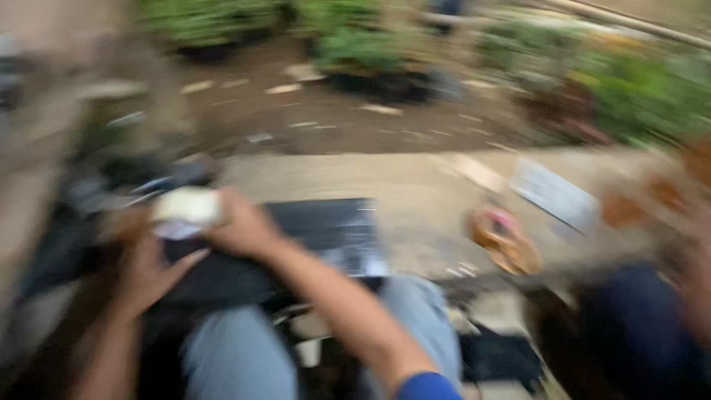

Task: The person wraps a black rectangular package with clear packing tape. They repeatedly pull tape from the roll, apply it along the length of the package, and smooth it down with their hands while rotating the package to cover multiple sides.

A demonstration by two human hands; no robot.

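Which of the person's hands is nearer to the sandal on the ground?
Right. The right hand grips a pale object left of the sandal; the left hand sits further left, below that object. Both are well apart from it.

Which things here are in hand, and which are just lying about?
In hand: pale, whitish object, blurred, gripped by right hand; left hand just below it; black sheet underneath.
Lying about: sandal, pale flat sheet, potted plants.

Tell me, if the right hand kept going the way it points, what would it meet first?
Probably the pale, blurred object: the right hand points left and already seems to touch it, with the left hand just below. Motion blur leaves depth unclear.
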